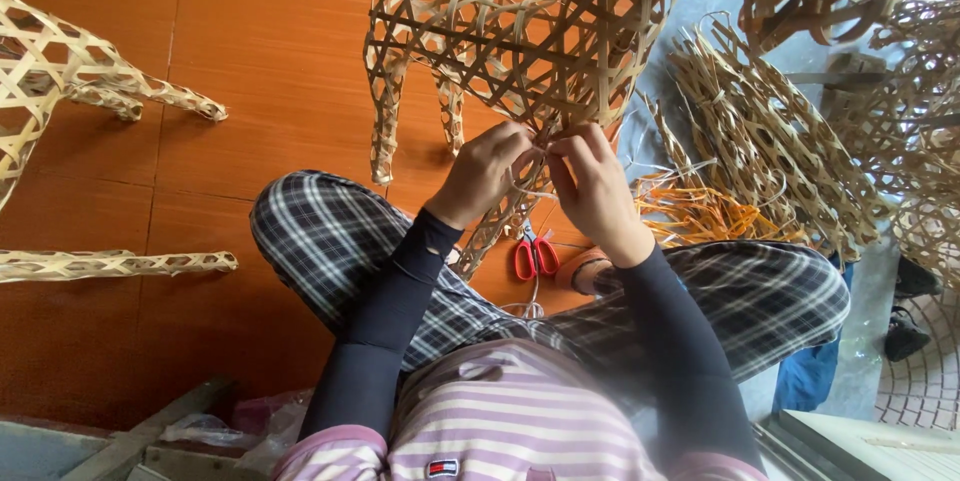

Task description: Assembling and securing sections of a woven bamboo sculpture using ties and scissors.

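Observation:
A woven bamboo animal-shaped frame (520, 31) with open lattice legs stands on the orange floor in front of me. My left hand (485, 173) and my right hand (592, 186) meet at its underside, both pinching thin pale bamboo strips (528, 186) where a leg joins the body. The fingers are closed on the strips. Red-handled scissors (536, 257) lie on the floor just below my hands, between my knees.
Another woven frame (60, 71) and a loose woven leg (110, 263) lie at the left. A heap of woven bamboo pieces (770, 141) and orange strips (700, 213) sits at the right. My crossed legs in plaid trousers (330, 241) fill the middle.

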